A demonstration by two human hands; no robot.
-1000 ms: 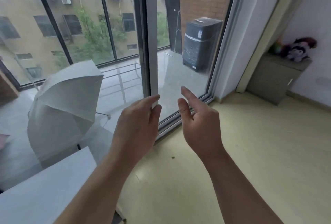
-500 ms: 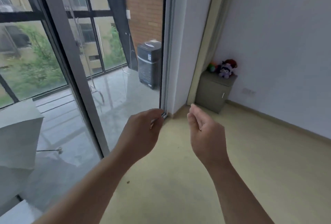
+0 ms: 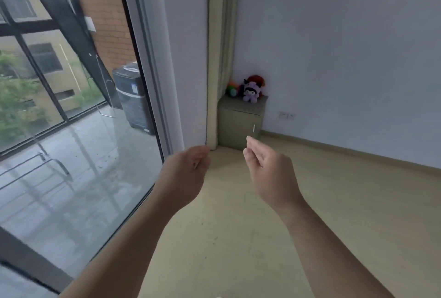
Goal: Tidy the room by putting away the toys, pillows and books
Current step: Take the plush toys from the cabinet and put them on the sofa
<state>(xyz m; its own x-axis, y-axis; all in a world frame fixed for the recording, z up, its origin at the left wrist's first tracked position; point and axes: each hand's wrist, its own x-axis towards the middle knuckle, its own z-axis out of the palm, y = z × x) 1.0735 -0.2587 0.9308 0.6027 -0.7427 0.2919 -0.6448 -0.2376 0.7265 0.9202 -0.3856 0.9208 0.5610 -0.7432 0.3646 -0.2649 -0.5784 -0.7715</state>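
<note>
A purple plush toy (image 3: 250, 91) sits on a small grey-green cabinet (image 3: 241, 122) in the far corner, with a red plush (image 3: 257, 80) behind it and a green and orange toy (image 3: 232, 89) to its left. My left hand (image 3: 185, 171) and my right hand (image 3: 267, 169) are both raised in front of me above the floor, well short of the cabinet. Their fingers hang loosely curled and hold nothing.
A large glass sliding door (image 3: 78, 130) fills the left side, with a balcony and a dark washing machine (image 3: 133, 99) outside. A pale curtain (image 3: 225, 35) hangs in the corner. The beige floor (image 3: 334, 202) runs to the white right wall.
The view has swung right, away from the door frame and white umbrella, towards the corner cabinet. My left hand has let go of the door edge, and both hands' fingers have curled in.
</note>
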